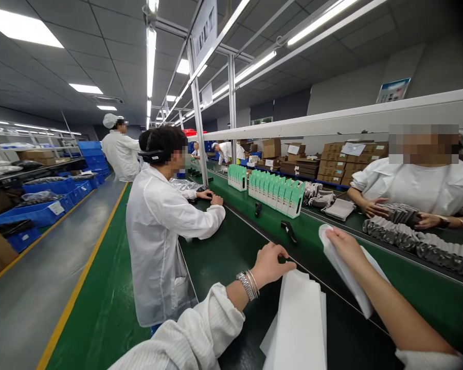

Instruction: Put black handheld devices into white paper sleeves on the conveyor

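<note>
The stack of thin white sheets (303, 318) lies nearest, on the dark tabletop (204, 259), its edges unevenly fanned. Squaring these edges would likely make single pieces easier to separate.

The left hand (269, 263) is at the far end of the stack. Its thumb and forefinger stand apart, with nothing visible between them; whether the thumb touches the top sheet cannot be told. Recommended: lift one corner with a light pinch, leaving the layers beneath undisturbed.

The right hand (347, 247) grips a separate white piece (341, 268) by its rounded end, to the right of the stack. Whether it is one layer or several cannot be told; check by feel. Grip gently, as thin material probably creases easily.

Beyond, two black devices (289, 232) lie on the green belt (312, 218). Keep the piece's loose end clear of them. Farther off stand green-and-white boxes (275, 195).
</note>
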### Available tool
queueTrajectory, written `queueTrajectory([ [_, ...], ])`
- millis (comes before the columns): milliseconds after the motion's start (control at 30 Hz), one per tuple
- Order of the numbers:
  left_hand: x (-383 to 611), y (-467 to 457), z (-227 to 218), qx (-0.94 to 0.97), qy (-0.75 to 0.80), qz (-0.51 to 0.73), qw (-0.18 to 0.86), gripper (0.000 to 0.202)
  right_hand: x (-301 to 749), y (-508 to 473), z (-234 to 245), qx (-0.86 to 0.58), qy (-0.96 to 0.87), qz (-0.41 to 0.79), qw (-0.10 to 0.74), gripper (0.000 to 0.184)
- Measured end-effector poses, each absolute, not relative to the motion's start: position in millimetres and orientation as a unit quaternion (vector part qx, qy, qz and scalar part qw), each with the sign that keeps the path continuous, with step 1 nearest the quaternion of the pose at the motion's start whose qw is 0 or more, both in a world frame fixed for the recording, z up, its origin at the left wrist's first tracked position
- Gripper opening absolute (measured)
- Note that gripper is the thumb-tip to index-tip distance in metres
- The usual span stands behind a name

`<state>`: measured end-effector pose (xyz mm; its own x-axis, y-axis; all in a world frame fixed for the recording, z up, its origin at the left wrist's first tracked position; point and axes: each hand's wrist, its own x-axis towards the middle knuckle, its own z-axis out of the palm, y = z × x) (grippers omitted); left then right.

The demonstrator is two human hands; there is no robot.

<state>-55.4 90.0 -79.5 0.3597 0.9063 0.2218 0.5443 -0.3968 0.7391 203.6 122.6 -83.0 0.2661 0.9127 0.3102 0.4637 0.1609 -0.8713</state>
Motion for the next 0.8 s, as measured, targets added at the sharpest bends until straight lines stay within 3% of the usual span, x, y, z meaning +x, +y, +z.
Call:
queueTrajectory([
  [67,-57,94,-88,0.797,0.467,0.271,0.27,0.034,229,149,-92,-0.705,-0.601,0.106,0.361,0.035],
  [133,-55,96,-92,0.817,0.449,0.25,0.26,0.023,239,171,-105,-0.754,-0.612,0.046,0.235,0.034],
  [233,-50,98,-94,0.836,0.424,0.241,0.251,0.015,224,197,-125,-0.756,-0.626,0.048,0.182,0.04],
  [333,-47,98,-94,0.849,0.406,0.248,0.23,0.019,194,218,-138,-0.735,-0.641,0.12,0.184,0.054],
  [600,-48,93,-89,0.866,0.389,0.264,0.17,0.022,167,242,-150,-0.723,-0.618,0.177,0.255,0.055],
  [733,-51,89,-85,0.873,0.374,0.269,0.163,0.025,174,225,-141,-0.701,-0.591,0.217,0.335,0.058],
  [800,-52,89,-83,0.878,0.365,0.269,0.152,0.019,177,207,-128,-0.651,-0.559,0.259,0.444,0.066],
])
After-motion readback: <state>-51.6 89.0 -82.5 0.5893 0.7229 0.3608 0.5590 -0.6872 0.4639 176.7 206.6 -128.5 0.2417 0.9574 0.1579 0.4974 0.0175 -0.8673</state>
